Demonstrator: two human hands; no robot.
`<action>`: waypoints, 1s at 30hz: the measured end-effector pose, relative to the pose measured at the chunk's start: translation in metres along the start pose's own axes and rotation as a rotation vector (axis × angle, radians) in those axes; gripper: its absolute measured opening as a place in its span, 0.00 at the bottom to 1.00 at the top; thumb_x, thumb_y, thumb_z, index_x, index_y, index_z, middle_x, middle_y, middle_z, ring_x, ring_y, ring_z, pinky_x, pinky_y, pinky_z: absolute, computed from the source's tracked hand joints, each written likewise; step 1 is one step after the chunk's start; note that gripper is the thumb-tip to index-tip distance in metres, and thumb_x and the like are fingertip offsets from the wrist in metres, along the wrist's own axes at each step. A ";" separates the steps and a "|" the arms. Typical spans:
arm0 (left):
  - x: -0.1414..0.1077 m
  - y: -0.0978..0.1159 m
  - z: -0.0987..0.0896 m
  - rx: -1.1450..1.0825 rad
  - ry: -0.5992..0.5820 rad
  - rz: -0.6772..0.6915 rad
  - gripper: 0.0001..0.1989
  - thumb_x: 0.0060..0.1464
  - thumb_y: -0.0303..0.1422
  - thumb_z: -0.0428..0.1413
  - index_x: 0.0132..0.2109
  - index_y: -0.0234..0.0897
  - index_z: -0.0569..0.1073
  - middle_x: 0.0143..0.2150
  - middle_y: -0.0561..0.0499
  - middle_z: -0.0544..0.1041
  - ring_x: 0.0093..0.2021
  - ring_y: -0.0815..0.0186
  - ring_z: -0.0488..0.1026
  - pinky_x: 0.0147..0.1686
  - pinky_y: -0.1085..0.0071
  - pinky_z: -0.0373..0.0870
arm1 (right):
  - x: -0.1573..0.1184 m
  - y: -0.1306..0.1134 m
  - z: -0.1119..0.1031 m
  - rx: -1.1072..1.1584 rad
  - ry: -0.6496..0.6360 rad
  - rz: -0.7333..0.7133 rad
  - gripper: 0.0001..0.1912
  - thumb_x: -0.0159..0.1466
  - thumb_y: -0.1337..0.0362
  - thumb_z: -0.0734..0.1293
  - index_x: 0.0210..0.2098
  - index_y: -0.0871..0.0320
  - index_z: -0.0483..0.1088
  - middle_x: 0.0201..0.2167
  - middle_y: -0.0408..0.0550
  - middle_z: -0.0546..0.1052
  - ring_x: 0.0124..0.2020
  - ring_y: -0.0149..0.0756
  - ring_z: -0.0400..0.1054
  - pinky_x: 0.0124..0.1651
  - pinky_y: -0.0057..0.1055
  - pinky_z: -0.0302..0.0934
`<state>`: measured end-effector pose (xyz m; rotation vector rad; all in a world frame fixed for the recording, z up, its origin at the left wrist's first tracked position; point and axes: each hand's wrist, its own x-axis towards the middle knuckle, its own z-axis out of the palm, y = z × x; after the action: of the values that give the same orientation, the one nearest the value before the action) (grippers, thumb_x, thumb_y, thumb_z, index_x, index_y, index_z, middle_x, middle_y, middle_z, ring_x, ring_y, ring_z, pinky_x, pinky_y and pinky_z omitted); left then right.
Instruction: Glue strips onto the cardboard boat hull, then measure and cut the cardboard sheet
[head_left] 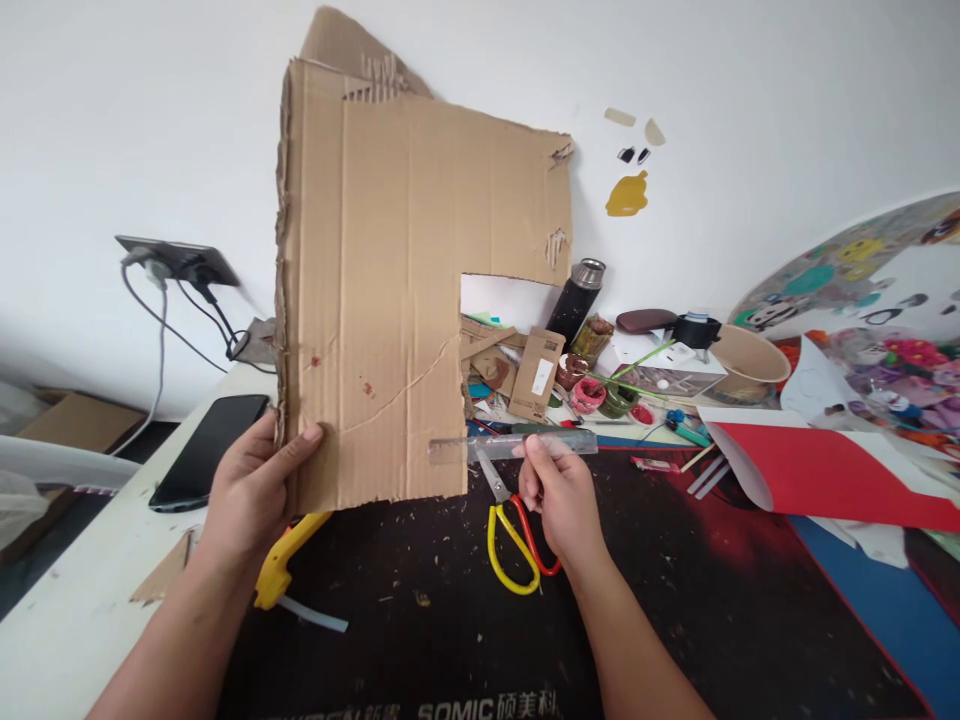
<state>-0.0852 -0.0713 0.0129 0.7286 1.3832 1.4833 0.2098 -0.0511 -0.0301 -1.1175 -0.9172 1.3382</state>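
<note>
My left hand (259, 480) grips a large piece of corrugated cardboard (390, 260) by its lower left edge, thumb on the front face. The cardboard stands upright above the desk, with a rectangular notch at its lower right and torn, ragged edges. Between the thumb and fingers of my right hand (559, 490) is a clear ruler (450, 450), held level, its left end overlapping the cardboard's lower right part. Scissors (514, 545) with one yellow and one red handle lie on the black mat below, close to my right hand. A yellow glue gun (289, 560) lies partly hidden behind my left hand.
A phone (210, 450) lies on the white desk at left, near a wall socket (180, 260) with cables. Behind are a black thermos (576, 305), open paint jars (587, 394) and a small cardboard box (537, 375). Red paper (817, 475) lies at right on the black mat (420, 640).
</note>
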 end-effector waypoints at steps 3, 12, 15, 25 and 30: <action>0.001 0.000 0.000 -0.007 0.002 0.006 0.25 0.46 0.46 0.75 0.49 0.49 0.80 0.49 0.51 0.87 0.54 0.42 0.83 0.41 0.54 0.88 | 0.000 0.000 0.000 -0.006 -0.002 -0.001 0.27 0.63 0.39 0.77 0.31 0.59 0.76 0.13 0.34 0.64 0.14 0.25 0.56 0.18 0.25 0.47; 0.001 0.000 -0.002 -0.025 -0.011 0.010 0.23 0.45 0.45 0.76 0.47 0.48 0.81 0.46 0.51 0.87 0.47 0.48 0.86 0.34 0.63 0.87 | -0.001 0.003 -0.001 -0.005 0.014 0.013 0.28 0.61 0.38 0.77 0.30 0.58 0.76 0.14 0.34 0.63 0.14 0.26 0.56 0.18 0.24 0.47; 0.003 -0.002 -0.003 -0.045 -0.018 0.026 0.24 0.45 0.43 0.76 0.49 0.46 0.81 0.46 0.51 0.88 0.44 0.51 0.86 0.32 0.67 0.86 | -0.002 0.005 -0.002 -0.009 0.017 0.019 0.28 0.61 0.38 0.77 0.30 0.58 0.76 0.13 0.34 0.63 0.14 0.26 0.56 0.18 0.24 0.47; 0.006 -0.008 -0.004 -0.087 -0.047 0.053 0.26 0.43 0.41 0.77 0.50 0.44 0.82 0.44 0.48 0.88 0.41 0.53 0.87 0.33 0.67 0.86 | -0.009 0.017 -0.010 -0.041 0.026 0.024 0.27 0.63 0.39 0.76 0.32 0.59 0.77 0.14 0.35 0.64 0.14 0.26 0.56 0.19 0.25 0.46; 0.000 -0.008 -0.003 -0.081 -0.037 0.021 0.26 0.42 0.42 0.77 0.48 0.41 0.82 0.41 0.48 0.87 0.39 0.52 0.86 0.32 0.68 0.85 | -0.015 0.019 -0.012 -0.023 0.028 0.039 0.29 0.61 0.36 0.77 0.30 0.58 0.76 0.13 0.34 0.63 0.13 0.26 0.54 0.17 0.24 0.44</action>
<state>-0.0861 -0.0732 0.0046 0.7185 1.2834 1.5258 0.2154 -0.0688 -0.0501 -1.1741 -0.8958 1.3434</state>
